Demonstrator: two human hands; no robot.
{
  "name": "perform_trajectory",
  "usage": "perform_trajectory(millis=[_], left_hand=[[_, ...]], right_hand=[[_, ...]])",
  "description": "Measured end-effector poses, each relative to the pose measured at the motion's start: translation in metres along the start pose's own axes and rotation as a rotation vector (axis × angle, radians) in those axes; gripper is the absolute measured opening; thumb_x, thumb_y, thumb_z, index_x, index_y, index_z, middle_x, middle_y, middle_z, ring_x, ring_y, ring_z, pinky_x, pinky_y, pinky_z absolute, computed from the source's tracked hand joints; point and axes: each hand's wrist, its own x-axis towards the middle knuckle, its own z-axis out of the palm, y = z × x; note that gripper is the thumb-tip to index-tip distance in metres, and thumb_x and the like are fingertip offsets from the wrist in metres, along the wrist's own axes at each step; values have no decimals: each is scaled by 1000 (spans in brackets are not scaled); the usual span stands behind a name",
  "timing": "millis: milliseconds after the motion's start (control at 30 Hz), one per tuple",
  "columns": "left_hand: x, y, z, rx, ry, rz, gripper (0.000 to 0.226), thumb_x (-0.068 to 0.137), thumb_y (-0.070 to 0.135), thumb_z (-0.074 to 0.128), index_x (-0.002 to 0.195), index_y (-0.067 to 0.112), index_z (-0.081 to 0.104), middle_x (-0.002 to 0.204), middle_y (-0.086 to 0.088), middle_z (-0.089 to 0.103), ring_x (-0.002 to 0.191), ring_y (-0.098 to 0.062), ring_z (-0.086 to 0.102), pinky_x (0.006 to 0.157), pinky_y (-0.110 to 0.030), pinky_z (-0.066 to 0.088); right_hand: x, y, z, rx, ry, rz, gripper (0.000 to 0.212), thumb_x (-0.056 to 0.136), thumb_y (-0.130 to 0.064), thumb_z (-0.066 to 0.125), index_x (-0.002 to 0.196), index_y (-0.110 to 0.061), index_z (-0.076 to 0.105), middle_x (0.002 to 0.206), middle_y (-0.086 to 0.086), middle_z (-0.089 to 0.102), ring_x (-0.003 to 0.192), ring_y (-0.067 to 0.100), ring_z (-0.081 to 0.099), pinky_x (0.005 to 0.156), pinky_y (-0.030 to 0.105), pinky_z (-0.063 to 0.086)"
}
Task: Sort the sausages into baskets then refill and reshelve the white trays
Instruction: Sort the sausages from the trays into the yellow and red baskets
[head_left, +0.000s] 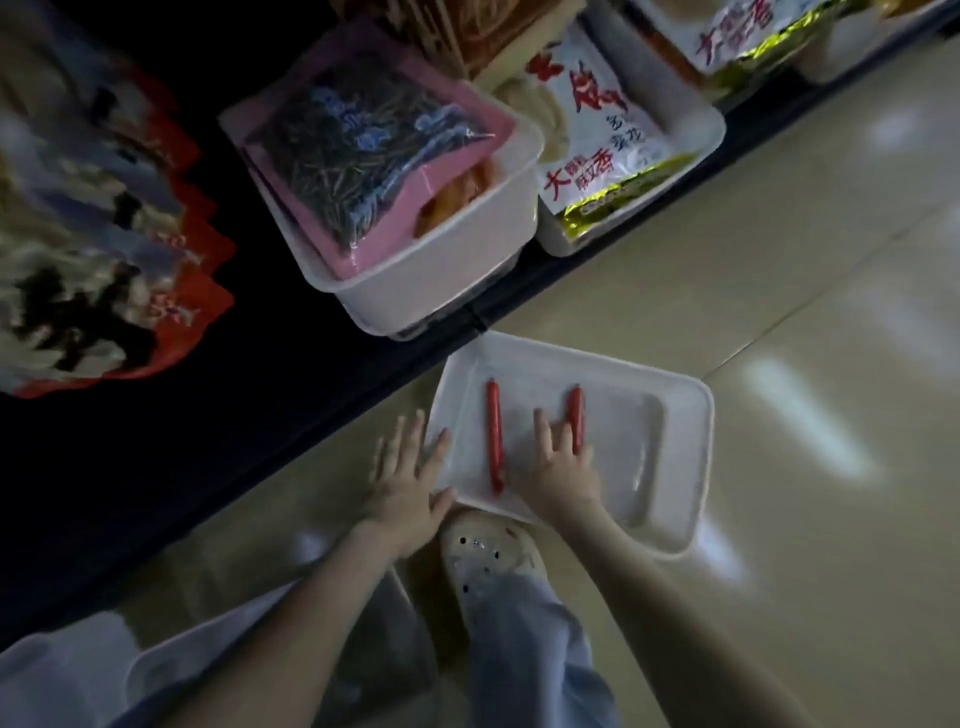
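Beige floor (779, 260): tiled; carries the white tray (675, 467), just beside the dark shelf (260, 415).
Tray contents: two red sausages, apart, roughly parallel.
Left hand (408, 478): flat, fingers spread, at the tray's left rim, holding nothing.
Right hand (561, 467): inside the tray, fingers straight, touching the short sausage (575, 410), no grip.
Long sausage (494, 436): lies between the hands.

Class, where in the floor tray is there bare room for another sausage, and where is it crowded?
Free: the tray between the right sausage and its right rim; also the floor beyond. Crowded: between that and the left sausage, where the right hand lies.
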Motion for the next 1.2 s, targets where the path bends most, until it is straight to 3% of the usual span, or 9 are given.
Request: perform_trajectory(millis=[167, 300, 367, 533, 633, 733, 800, 1067, 1200], left_hand=[[2, 10, 9, -236, -88, 10, 62, 101, 47, 20, 141, 37, -27, 129, 8, -58, 133, -15, -37, 117, -38, 0], [4, 6, 12, -109, -30, 32, 71, 79, 64, -8, 138, 32, -33, 131, 0, -60, 128, -21, -48, 116, -42, -16], [3, 9, 8, -148, 34, 20, 77, 86, 64, 5, 146, 27, -24, 137, -1, -55, 133, -21, -42, 117, -43, -11], [-13, 38, -38, -717, 197, -15, 50, 100, 30, 44, 147, 26, 29, 157, 0, 8, 144, -19, 8, 112, -32, 24], [-45, 61, -87, -1197, -50, -4, 35, 102, 16, 39, 136, 17, 48, 125, -1, 58, 114, -15, 56, 97, -30, 46], [-93, 81, -138, -1580, -204, 69, 20, 102, 18, 44, 118, 19, 55, 104, -1, 65, 93, -16, 63, 90, -35, 51], [-128, 86, -166, -1741, -171, 140, 15, 100, 17, 47, 111, 18, 58, 101, -2, 65, 88, -18, 64, 83, -37, 54], [-271, 61, -227, -1908, 85, 331, 23, 95, 10, 54, 118, 17, 54, 102, -8, 68, 78, -23, 68, 72, -37, 59], [-336, 47, -238, -1844, 182, 442, 29, 92, 14, 59, 120, 23, 57, 99, -9, 71, 85, -27, 70, 79, -41, 58]], right_hand=[[31, -33, 31, -63, 147, -22, 95, 79, -44, 64, 147, -23, 0, 141, 10, 21, 125, 31, 27, 88, 48, 46], [35, -15, 29, 30, 279, -61, 83, 84, 5, 46, 151, -17, 2, 157, 11, -2, 137, 33, 14, 88, 44, 47], [31, -1, 19, 135, 368, -86, 88, 76, 15, 38, 152, -13, 4, 159, 11, -4, 136, 34, 18, 96, 43, 40], [-16, 13, -34, 555, 333, 9, 88, 68, 6, 51, 150, -14, 25, 155, 6, 22, 139, 31, 20, 114, 45, 21], [-79, -10, -86, 1124, 182, 26, 76, 58, -14, 60, 133, -21, 46, 132, 10, 45, 110, 29, 57, 89, 41, 49], [-147, -45, -131, 1405, 20, -257, 66, 61, -2, 54, 125, -16, 52, 104, 15, 58, 71, 17, 66, 56, 26, 50], [-187, -69, -154, 1488, -56, -420, 62, 66, 2, 51, 126, -12, 51, 103, 15, 59, 71, 13, 65, 54, 22, 51], [-312, -123, -216, 1108, -69, -761, 58, 87, 7, 52, 137, -20, 43, 119, 4, 65, 109, 18, 61, 86, 28, 50], [-370, -143, -228, 890, 42, -839, 63, 85, -11, 57, 142, -29, 38, 128, -2, 59, 120, 17, 55, 100, 39, 46]])
